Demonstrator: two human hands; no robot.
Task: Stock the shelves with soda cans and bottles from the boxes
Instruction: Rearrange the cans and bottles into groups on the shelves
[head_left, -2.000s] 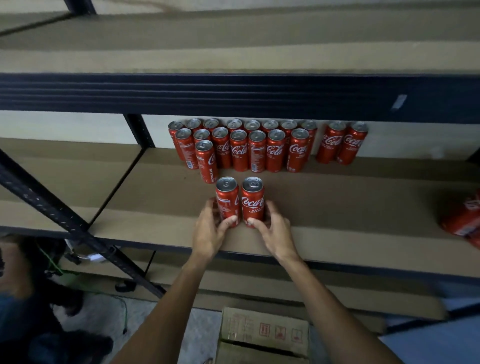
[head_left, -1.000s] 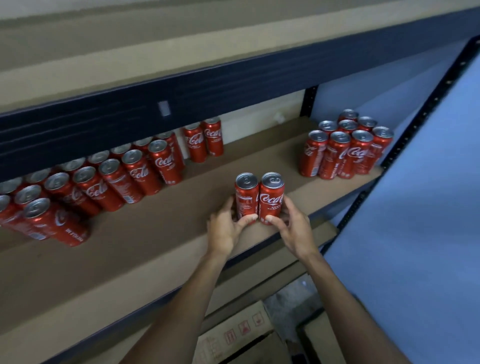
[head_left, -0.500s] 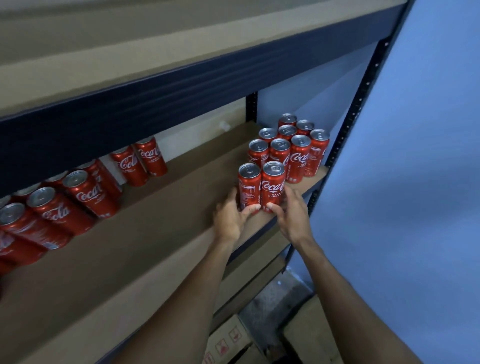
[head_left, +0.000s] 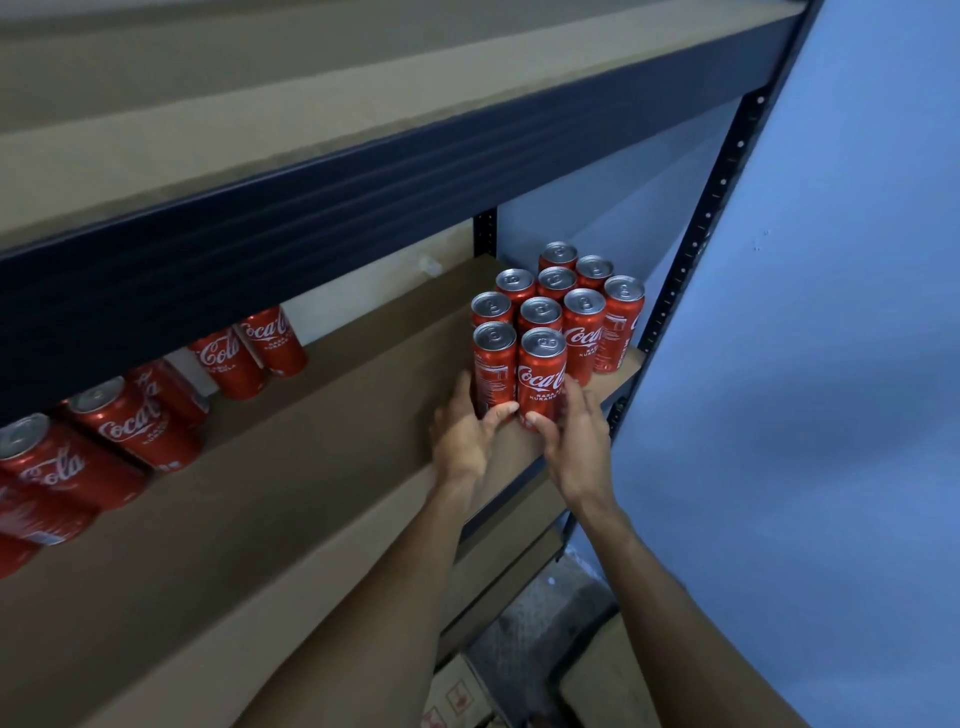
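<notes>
The left hand (head_left: 462, 434) grips the left can (head_left: 493, 370), the right hand (head_left: 577, 441) the right can (head_left: 541, 382), both upright on the shelf (head_left: 311, 467) between the hands, against the cluster of cans (head_left: 584, 317) just beyond.

The left forearm (head_left: 363, 597) and right forearm (head_left: 649, 571) are reaching up and forward from the bottom of the view, angling toward each other with the wrists nearly straight. The left hand (head_left: 462, 434) is gripping the left can (head_left: 493, 371) low on its side, its thumb curling across the front. The right hand (head_left: 579, 436) is gripping the right can (head_left: 540, 382) the same way, thumb in front and fingers wrapping around the far side, the two thumbs lying close together.
</notes>
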